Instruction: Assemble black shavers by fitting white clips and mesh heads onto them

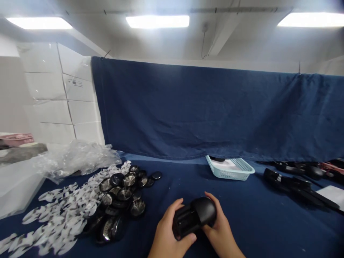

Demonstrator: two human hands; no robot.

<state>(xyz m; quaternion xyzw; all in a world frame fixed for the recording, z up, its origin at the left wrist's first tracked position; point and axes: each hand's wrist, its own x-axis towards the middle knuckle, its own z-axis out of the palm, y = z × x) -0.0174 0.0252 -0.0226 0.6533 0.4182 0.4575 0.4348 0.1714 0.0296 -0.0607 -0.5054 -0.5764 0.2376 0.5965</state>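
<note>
A black rounded plastic part is held between both hands above the dark blue cloth, near the bottom centre. My left hand grips its left end, thumb below and fingers curled over the far edge. On the right end, my right hand wraps round the smooth domed side. An open recess with slots shows in the part's left half. To the left of my hands lies a pile of round black parts, some with shiny metallic faces. Beside that pile, many thin white pieces are spread out.
A light blue basket with white and black items stands beyond my hands. Black parts lie at the right. Clear plastic bags and stacked white boxes are at the left. A blue curtain hangs behind.
</note>
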